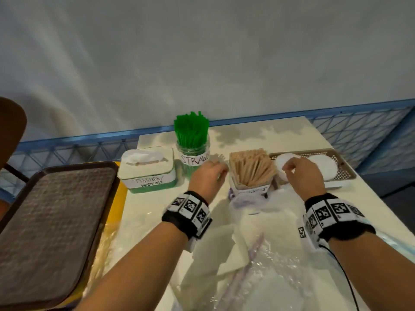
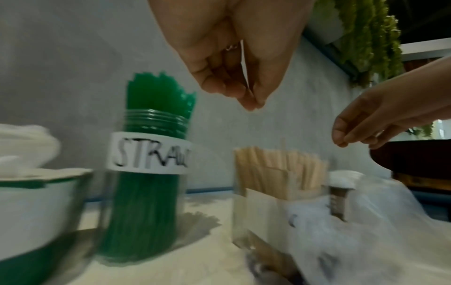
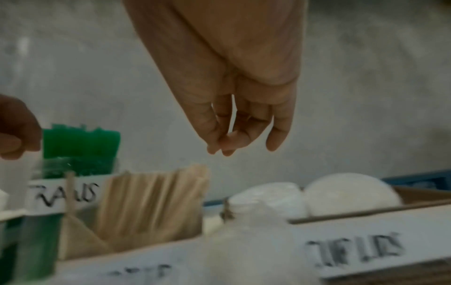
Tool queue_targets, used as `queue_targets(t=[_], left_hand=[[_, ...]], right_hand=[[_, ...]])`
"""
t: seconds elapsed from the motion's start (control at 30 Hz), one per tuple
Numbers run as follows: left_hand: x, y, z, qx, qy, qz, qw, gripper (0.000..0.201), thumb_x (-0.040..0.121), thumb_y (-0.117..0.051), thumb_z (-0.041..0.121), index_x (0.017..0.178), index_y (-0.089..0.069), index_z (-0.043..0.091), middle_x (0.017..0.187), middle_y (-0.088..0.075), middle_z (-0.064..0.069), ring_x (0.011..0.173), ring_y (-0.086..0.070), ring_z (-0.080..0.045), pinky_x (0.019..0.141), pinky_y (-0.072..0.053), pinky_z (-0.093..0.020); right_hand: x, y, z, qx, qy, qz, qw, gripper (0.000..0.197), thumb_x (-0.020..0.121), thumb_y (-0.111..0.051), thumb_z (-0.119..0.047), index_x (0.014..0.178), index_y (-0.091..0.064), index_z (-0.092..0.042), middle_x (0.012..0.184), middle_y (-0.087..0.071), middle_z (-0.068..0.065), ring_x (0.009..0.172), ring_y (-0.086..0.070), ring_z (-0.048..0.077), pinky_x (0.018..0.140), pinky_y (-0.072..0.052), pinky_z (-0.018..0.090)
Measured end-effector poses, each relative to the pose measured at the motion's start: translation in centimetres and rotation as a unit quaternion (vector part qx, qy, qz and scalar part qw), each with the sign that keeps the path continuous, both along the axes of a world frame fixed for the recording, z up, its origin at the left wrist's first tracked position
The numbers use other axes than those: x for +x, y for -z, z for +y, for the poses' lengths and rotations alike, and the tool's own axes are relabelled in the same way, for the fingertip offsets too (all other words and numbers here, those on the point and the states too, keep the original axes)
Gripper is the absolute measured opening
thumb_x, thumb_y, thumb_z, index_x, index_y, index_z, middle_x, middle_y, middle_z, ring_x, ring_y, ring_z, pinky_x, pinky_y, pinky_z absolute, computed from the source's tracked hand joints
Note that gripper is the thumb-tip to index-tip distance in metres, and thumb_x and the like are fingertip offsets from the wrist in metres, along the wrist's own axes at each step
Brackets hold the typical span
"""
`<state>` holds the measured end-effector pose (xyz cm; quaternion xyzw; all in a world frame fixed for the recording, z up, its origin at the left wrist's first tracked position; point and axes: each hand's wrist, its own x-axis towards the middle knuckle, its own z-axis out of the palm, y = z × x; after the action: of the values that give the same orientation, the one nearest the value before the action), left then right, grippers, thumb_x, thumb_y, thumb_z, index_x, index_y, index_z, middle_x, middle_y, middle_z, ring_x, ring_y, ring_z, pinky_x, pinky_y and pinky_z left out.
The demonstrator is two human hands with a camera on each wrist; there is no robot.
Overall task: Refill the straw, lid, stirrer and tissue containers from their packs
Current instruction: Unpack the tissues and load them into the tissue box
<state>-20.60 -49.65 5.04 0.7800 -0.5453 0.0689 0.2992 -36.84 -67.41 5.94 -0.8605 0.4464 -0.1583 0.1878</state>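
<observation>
Four containers stand in a row on the table in the head view: tissue box, straw jar, stirrer box, lid tray. Both hands hover empty, left hand beside the stirrers, right hand over the lids.

Left wrist view: fingers hang loosely together, grasping nothing. The stirrers look light, stiff and thin; take them as a bunch, mid-length.

Right wrist view: fingers relaxed, empty. The lids look light and flimsy; grip them by the rim.
</observation>
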Motion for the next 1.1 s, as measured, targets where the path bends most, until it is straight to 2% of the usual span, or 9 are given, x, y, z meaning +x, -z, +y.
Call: queue_targets(t=[0.07, 0.13, 0.23, 0.3, 0.37, 0.5, 0.6, 0.73, 1.1], left_hand=[[-1.9, 1.2, -2.1, 0.049, 0.017, -0.013, 0.999, 0.009, 0.075, -0.062, 0.009, 0.078, -0.071, 0.008, 0.070, -0.065, -0.011, 0.062, -0.062, -0.028, 0.049, -0.047, -0.029], [-3.2, 2.2, -3.9, 0.126, 0.017, -0.038, 0.991, 0.011, 0.075, -0.066, 0.005, 0.083, -0.071, 0.011, 0.074, -0.065, -0.010, 0.066, -0.063, -0.031, 0.050, -0.045, -0.030], [-4.5, 2.7, -5.8, 0.257, 0.010, -0.087, 0.962, 0.026, 0.086, -0.056, 0.007, 0.109, -0.064, 0.016, 0.098, -0.064, -0.009, 0.091, -0.061, -0.031, 0.067, -0.045, -0.034], [-5.2, 2.5, -6.6, 0.320, 0.012, -0.107, 0.941, 0.033, 0.087, -0.053, 0.005, 0.118, -0.059, 0.015, 0.104, -0.063, -0.011, 0.096, -0.060, -0.032, 0.073, -0.046, -0.037], [-5.7, 2.4, -7.3, 0.356, 0.001, -0.110, 0.928, 0.035, 0.088, -0.050, 0.001, 0.120, -0.057, 0.012, 0.105, -0.063, -0.012, 0.097, -0.061, -0.032, 0.076, -0.048, -0.037], [-6.1, 2.2, -8.2, 0.379, -0.022, -0.095, 0.920, 0.032, 0.090, -0.046, -0.004, 0.118, -0.056, 0.008, 0.106, -0.064, -0.012, 0.097, -0.062, -0.030, 0.080, -0.050, -0.036], [-5.7, 1.9, -8.8, 0.376, -0.041, -0.078, 0.922, 0.026, 0.090, -0.050, -0.001, 0.113, -0.056, 0.007, 0.105, -0.064, -0.011, 0.096, -0.062, -0.027, 0.082, -0.051, -0.034], [-4.0, 1.4, -9.6, 0.372, -0.070, -0.064, 0.923, 0.025, 0.092, -0.049, 0.003, 0.116, -0.055, 0.008, 0.105, -0.064, -0.011, 0.097, -0.062, -0.025, 0.087, -0.052, -0.034], [1.5, 1.4, -12.2, 0.362, -0.120, -0.050, 0.923, 0.022, 0.090, -0.046, -0.002, 0.106, -0.057, 0.009, 0.100, -0.064, -0.010, 0.091, -0.062, -0.027, 0.082, -0.054, -0.036]], right_hand=[[-2.1, 0.9, -1.9, 0.006, 0.017, 0.037, 0.999, 0.021, 0.087, -0.049, 0.001, 0.094, -0.067, -0.006, 0.104, -0.064, 0.018, 0.097, -0.058, 0.034, 0.080, -0.046, 0.036], [-3.9, 1.7, -3.7, 0.000, 0.020, 0.078, 0.997, 0.021, 0.087, -0.048, 0.001, 0.095, -0.067, -0.006, 0.103, -0.062, 0.019, 0.097, -0.058, 0.034, 0.076, -0.044, 0.033], [-5.7, 2.8, -5.8, -0.020, -0.011, 0.141, 0.990, 0.022, 0.087, -0.049, 0.000, 0.100, -0.066, -0.004, 0.104, -0.060, 0.019, 0.098, -0.056, 0.034, 0.075, -0.042, 0.033], [-6.1, 3.8, -6.8, -0.024, -0.042, 0.164, 0.985, 0.024, 0.088, -0.048, -0.001, 0.105, -0.064, -0.005, 0.106, -0.059, 0.019, 0.101, -0.056, 0.033, 0.079, -0.043, 0.034], [-6.0, 4.5, -7.5, -0.025, -0.064, 0.164, 0.984, 0.023, 0.088, -0.049, -0.002, 0.106, -0.064, -0.004, 0.106, -0.057, 0.019, 0.099, -0.056, 0.033, 0.078, -0.044, 0.033], [-5.3, 5.2, -8.6, -0.012, -0.072, 0.139, 0.988, 0.015, 0.088, -0.053, -0.006, 0.096, -0.065, -0.002, 0.098, -0.053, 0.015, 0.089, -0.056, 0.032, 0.067, -0.032, 0.025], [-4.3, 5.4, -9.2, -0.006, -0.080, 0.117, 0.990, 0.013, 0.087, -0.053, -0.004, 0.092, -0.065, -0.001, 0.089, -0.045, 0.009, 0.081, -0.053, 0.028, 0.066, -0.029, 0.023], [-2.1, 5.3, -10.2, -0.016, -0.095, 0.113, 0.989, 0.015, 0.088, -0.052, -0.003, 0.094, -0.065, -0.002, 0.100, -0.053, 0.015, 0.087, -0.057, 0.031, 0.067, -0.032, 0.024], [3.4, 5.7, -12.5, -0.011, -0.112, 0.089, 0.990, 0.015, 0.088, -0.052, -0.003, 0.095, -0.066, -0.003, 0.105, -0.055, 0.016, 0.091, -0.057, 0.031, 0.069, -0.033, 0.024]])
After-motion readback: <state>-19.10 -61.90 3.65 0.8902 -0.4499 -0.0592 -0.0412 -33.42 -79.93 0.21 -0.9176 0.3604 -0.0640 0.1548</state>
